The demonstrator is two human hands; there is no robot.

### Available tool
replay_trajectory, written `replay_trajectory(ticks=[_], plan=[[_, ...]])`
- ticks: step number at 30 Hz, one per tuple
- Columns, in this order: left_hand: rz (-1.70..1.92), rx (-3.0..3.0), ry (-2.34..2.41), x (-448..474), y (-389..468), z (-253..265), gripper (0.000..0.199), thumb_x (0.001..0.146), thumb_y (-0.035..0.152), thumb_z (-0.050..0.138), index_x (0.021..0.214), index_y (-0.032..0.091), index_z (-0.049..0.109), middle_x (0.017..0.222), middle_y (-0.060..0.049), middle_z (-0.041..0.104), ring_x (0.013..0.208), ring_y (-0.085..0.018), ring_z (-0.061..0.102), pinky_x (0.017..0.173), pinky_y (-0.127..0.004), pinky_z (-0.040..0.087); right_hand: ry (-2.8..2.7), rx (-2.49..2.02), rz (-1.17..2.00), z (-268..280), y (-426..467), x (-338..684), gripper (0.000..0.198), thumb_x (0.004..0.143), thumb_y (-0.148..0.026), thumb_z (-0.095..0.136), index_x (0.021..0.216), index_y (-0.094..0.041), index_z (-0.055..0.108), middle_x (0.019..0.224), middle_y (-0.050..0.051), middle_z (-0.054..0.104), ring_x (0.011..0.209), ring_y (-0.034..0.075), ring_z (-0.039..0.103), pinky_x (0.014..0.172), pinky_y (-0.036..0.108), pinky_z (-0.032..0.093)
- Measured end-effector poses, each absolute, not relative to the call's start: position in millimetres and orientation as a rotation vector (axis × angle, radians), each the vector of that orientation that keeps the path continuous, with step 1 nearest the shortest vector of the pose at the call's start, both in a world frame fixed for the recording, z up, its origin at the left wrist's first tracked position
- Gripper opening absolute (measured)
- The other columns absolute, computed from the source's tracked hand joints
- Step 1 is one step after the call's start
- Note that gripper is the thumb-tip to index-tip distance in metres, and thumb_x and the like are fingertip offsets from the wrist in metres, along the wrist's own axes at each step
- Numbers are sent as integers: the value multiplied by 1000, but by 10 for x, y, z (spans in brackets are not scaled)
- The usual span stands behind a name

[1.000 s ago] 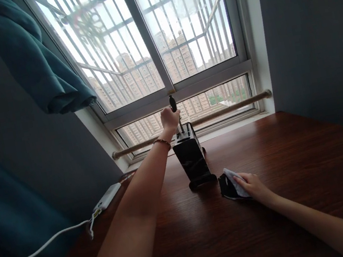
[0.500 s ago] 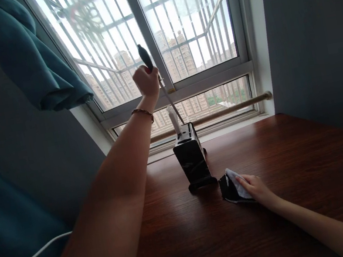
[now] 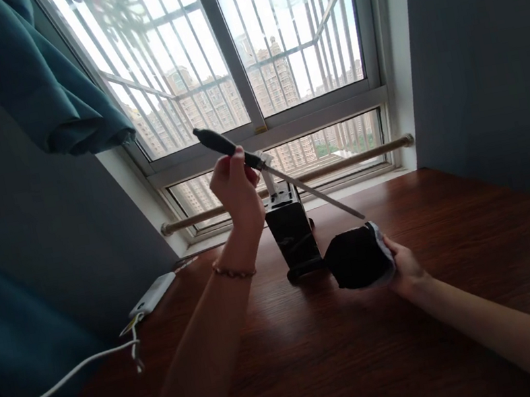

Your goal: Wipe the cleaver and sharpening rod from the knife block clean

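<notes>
My left hand point(image 3: 237, 186) is closed around the black handle of a sharpening steel point(image 3: 312, 191). The steel's thin grey rod slants down to the right, its tip close above the upper edge of the cloth. A black-and-white cloth point(image 3: 357, 257) is in my right hand point(image 3: 407, 266), gripped at its right side with the dark face towards me; the fingers behind it are hidden. Between the hands, further back on the table, a black knife block point(image 3: 295, 237) stands upright. A pale, whitish handle point(image 3: 269, 180) sticks up from its top, partly behind my left hand.
The brown wooden table point(image 3: 467, 299) reaches to the window sill. A white power strip point(image 3: 153, 295) with a white cable point(image 3: 57, 386) lies at the left. A horizontal rail point(image 3: 360, 157) crosses before the barred window, and a blue curtain point(image 3: 56, 91) hangs at the upper left.
My left hand has drawn the sharpening steel out of the knife block and tilted it towards the right. My right hand has raised the cloth and turned its dark side to face me.
</notes>
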State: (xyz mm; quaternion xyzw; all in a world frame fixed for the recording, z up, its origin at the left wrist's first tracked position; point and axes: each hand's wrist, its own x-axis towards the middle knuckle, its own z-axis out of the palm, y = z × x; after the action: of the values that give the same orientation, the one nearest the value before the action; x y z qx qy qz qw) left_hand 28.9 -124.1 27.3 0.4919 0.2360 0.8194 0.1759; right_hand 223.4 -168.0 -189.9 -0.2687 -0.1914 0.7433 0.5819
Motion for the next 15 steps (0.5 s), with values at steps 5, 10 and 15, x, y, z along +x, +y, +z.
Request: replay_trajectory(ticks=[5, 10, 15], plan=[[2163, 1218, 670, 230, -1645, -393, 23, 69, 29, 68, 64, 18, 49, 46, 10, 43, 37, -3, 37, 38, -16, 29, -376, -551, 1886, -1665, -1871, 2166, 39, 93, -39, 34, 89, -17, 66, 87, 7, 70, 96, 23, 64, 91, 39, 47], [1970, 1092, 693, 109, -1669, -912, 20, 69, 31, 71, 71, 17, 57, 52, 7, 52, 43, -5, 46, 41, -18, 36, -559, -913, 1668, -1739, -1722, 2277, 25, 87, -29, 49, 85, -11, 66, 78, 11, 69, 72, 23, 67, 73, 36, 53], [1341, 1049, 686, -61, -1744, -1423, 35, 66, 42, 73, 82, 13, 65, 79, -8, 70, 73, -18, 65, 71, -32, 51, -493, -1054, 1316, -1849, -1321, 2691, 13, 83, -24, 58, 80, -12, 63, 65, 4, 65, 51, 15, 59, 54, 27, 50]])
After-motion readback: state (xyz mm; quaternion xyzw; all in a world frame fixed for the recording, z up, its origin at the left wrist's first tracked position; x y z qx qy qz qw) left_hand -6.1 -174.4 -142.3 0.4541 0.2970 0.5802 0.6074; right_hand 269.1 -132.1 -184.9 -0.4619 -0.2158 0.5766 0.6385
